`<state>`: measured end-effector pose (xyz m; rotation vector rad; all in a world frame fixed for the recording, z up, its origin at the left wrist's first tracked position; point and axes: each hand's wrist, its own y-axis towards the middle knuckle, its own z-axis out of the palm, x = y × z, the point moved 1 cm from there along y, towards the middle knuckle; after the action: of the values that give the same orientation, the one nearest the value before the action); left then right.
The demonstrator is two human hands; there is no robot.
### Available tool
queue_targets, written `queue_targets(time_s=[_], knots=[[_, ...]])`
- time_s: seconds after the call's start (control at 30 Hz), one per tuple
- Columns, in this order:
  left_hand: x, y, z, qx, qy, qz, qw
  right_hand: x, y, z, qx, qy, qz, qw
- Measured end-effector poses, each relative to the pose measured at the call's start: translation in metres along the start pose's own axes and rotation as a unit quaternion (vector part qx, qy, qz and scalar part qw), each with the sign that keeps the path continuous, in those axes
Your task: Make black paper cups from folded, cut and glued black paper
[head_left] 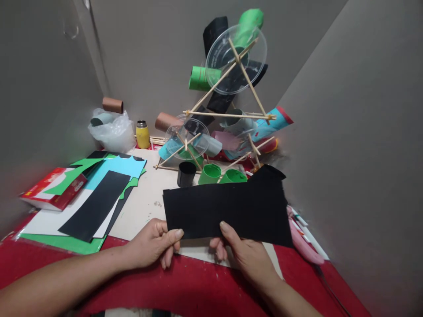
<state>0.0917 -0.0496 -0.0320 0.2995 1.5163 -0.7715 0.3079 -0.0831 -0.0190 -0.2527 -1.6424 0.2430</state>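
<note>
A rectangular sheet of black paper is held up over the table's front part, its long side running left to right. My left hand pinches its lower left corner, thumb on the front. My right hand grips the bottom edge near the middle, thumb also in front and fingers behind. Just beyond the sheet stand a short black tube and two green tubes, one beside the other. The sheet partly covers the second green tube.
A wheel-like stick structure with a clear plastic disc and paper tubes rises behind. Coloured paper sheets and a red box lie left. A yellow bottle and plastic bag stand at the back. A pink-handled tool lies right.
</note>
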Motion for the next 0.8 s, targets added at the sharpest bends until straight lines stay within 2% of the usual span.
queue_targets(time_s=[0.1,0.23,0.3,0.47,0.53,0.67,0.8], knots=[[-0.001,0.002,-0.008,-0.026,-0.013,0.016,0.999,0.003,0.003,-0.007,-0.045,0.02,0.001,0.999],[-0.006,0.006,-0.023,-0.113,-0.059,0.051,0.991,0.003,0.01,-0.02,-0.138,0.114,-0.05,0.983],[-0.009,0.006,-0.024,-0.117,-0.092,0.058,0.987,0.003,0.012,-0.023,-0.142,0.131,-0.061,0.979],[-0.012,0.001,-0.006,-0.002,-0.113,0.039,0.993,0.0,0.009,-0.014,-0.094,0.056,-0.03,0.994],[-0.011,-0.001,0.0,0.024,-0.099,0.033,0.994,-0.002,0.008,-0.008,-0.056,0.036,-0.007,0.998],[-0.007,-0.001,0.0,0.014,-0.068,0.016,0.997,-0.009,0.007,0.0,0.031,0.023,0.011,0.999],[-0.005,0.002,-0.001,-0.001,-0.056,0.02,0.998,-0.014,0.01,0.002,0.066,0.044,-0.026,0.996]])
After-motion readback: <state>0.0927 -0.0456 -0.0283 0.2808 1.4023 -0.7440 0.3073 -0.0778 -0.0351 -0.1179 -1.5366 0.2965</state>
